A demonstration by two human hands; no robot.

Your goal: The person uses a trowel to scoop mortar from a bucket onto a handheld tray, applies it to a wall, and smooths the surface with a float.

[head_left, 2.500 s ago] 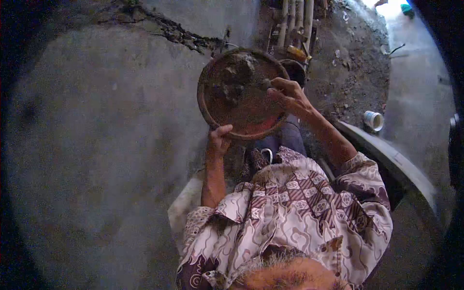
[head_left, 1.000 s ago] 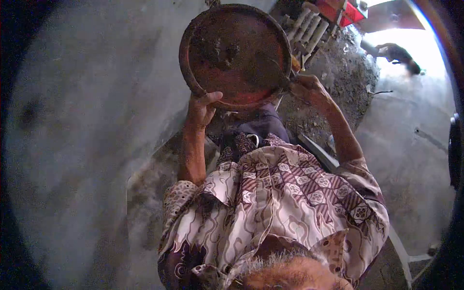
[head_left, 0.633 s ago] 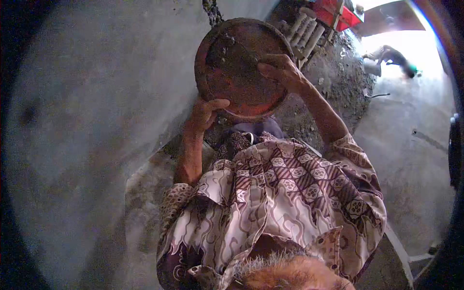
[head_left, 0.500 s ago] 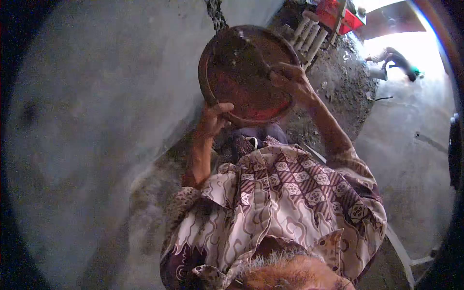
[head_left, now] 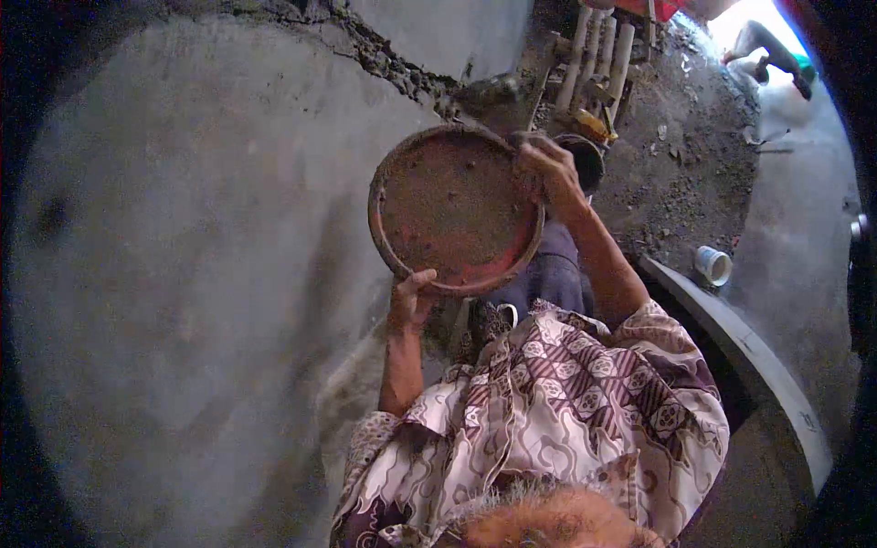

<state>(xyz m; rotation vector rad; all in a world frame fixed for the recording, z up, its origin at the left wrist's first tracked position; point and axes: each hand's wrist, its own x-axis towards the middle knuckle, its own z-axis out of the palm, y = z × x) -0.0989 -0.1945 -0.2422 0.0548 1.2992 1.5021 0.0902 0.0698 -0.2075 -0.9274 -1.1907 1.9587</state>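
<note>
A round, shallow reddish pan [head_left: 457,205] is tilted up in front of my body, its inside coated with grey-brown dirt or mortar. My left hand [head_left: 413,300] grips its lower left rim, thumb over the edge and fingers underneath. At the upper right rim, my right hand [head_left: 551,169] is closed in a fist around the handle of a dark tool that looks like a trowel [head_left: 491,95]. The tool's blade is blurred against the dark ground beyond the pan, and my fingers hide most of its handle.
A dark bucket [head_left: 585,163] stands just behind my right hand, near pale poles [head_left: 598,55] and a yellow object [head_left: 594,125]. A white container [head_left: 713,266] lies beside a long board [head_left: 740,342]. Broken rubble [head_left: 393,68] edges the grey wall. Another person [head_left: 775,53] bends over at far right.
The pan has come lower in view and shows more of its dirty inside. My right hand, with the trowel, has moved from over the pan to its upper right rim. The view has shifted.
</note>
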